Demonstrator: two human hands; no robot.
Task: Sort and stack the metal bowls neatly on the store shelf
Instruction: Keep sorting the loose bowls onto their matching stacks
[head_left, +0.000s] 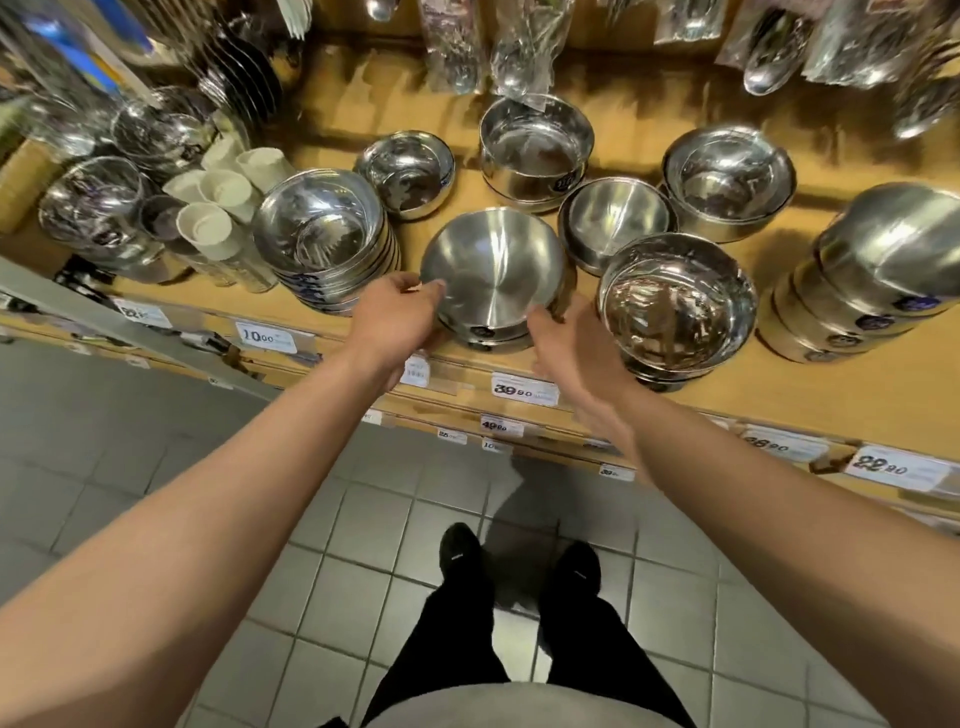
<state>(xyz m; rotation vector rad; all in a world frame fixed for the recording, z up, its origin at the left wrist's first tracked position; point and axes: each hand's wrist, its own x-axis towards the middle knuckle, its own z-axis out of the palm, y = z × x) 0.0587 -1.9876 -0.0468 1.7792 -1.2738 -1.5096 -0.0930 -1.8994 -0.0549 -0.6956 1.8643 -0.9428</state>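
Bowls of polished steel crowd a yellow wooden store shelf (613, 78). At the middle of its front edge sits a short stack of brushed-steel bowls (493, 270), the top one open upward, dark round stickers showing on the rims beneath. The left hand (397, 317) grips the stack's left rim, thumb and fingers (434, 287) curled on the metal. The right hand (571, 343) is blurred at the stack's right front; its fingers reach to the rim, but whether they are clamped on it or only touching, I cannot tell. Just right of the stack stands a mirror-bright stack of steel bowls (675, 306); to the left, a taller stack of shiny steel bowls (322, 234). Behind are single bowls, among them a deep straight-sided steel bowl (535, 148). White plastic cups (223, 202) cluster farther left. A white price tag reading 39 (523, 389) hangs on the shelf edge below the hands.
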